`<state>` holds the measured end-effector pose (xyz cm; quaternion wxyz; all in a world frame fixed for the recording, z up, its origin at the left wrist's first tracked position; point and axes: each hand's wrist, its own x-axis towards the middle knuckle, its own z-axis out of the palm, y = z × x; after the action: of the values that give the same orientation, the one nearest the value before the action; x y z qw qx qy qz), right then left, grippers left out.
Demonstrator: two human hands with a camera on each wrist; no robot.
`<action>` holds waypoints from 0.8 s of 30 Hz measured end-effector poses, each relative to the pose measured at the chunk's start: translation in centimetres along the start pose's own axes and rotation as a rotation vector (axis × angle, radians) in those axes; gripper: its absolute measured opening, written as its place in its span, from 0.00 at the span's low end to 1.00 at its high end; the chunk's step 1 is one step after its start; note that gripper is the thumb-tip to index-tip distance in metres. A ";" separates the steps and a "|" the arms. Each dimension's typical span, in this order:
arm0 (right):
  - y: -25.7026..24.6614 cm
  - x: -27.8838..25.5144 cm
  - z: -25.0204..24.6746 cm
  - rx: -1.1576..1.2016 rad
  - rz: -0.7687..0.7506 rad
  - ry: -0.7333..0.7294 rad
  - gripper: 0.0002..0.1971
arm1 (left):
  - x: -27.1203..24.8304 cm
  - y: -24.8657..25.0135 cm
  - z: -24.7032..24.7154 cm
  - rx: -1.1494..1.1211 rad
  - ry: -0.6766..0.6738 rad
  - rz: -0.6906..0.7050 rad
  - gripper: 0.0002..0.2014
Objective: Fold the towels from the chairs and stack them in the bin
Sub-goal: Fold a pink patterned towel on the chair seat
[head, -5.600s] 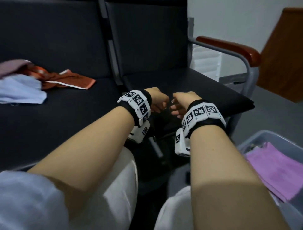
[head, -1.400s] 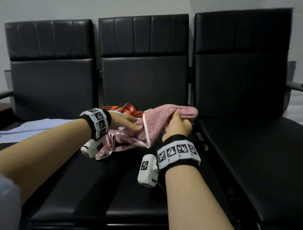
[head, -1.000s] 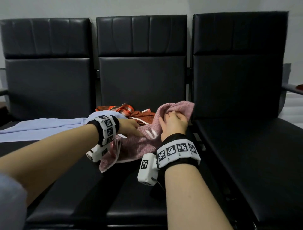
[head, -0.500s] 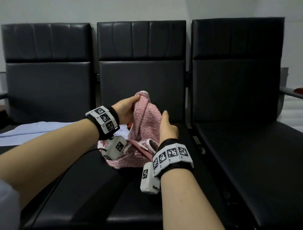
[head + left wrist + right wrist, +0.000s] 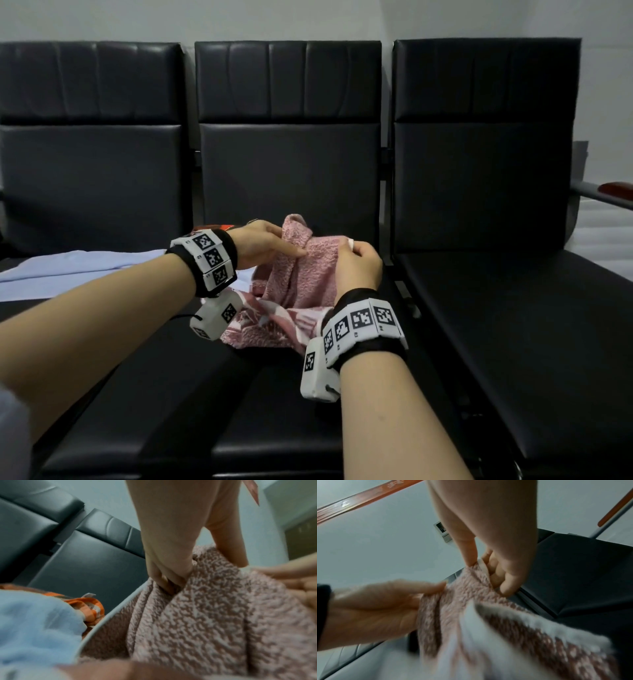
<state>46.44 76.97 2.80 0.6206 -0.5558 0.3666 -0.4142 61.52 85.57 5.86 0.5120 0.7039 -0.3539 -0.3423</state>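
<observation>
A pink fuzzy towel with a white edge hangs bunched over the middle black chair seat, held up by both hands. My left hand grips its upper left part, thumb and fingers pinching a fold. My right hand pinches the white-edged upper right corner between thumb and curled fingers. The towel's lower end rests crumpled on the seat. A light blue towel lies flat on the left seat, and an orange towel peeks out behind my left wrist. The bin is out of view.
Three black padded chairs stand in a row against a pale wall. The right chair seat holds nothing, and its wooden-topped armrest sticks out at the far right.
Both hands picked the pink towel up off the middle seat. In the last half second the left hand dropped lower and the right hand closed on the towel's right corner.
</observation>
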 end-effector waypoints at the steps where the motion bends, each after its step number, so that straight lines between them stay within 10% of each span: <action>1: 0.0 0.2 -0.2 0.023 -0.012 0.031 0.08 | 0.1 -0.1 -0.2 -0.029 0.033 0.007 0.11; 24: 1.2 1.8 -6.1 0.124 0.094 0.379 0.10 | 0.5 -1.2 -3.9 0.035 0.537 0.054 0.15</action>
<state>41.73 72.97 0.90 0.5921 -0.4109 0.4762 -0.5037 65.26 87.31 5.59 0.5841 0.7685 -0.2299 -0.1236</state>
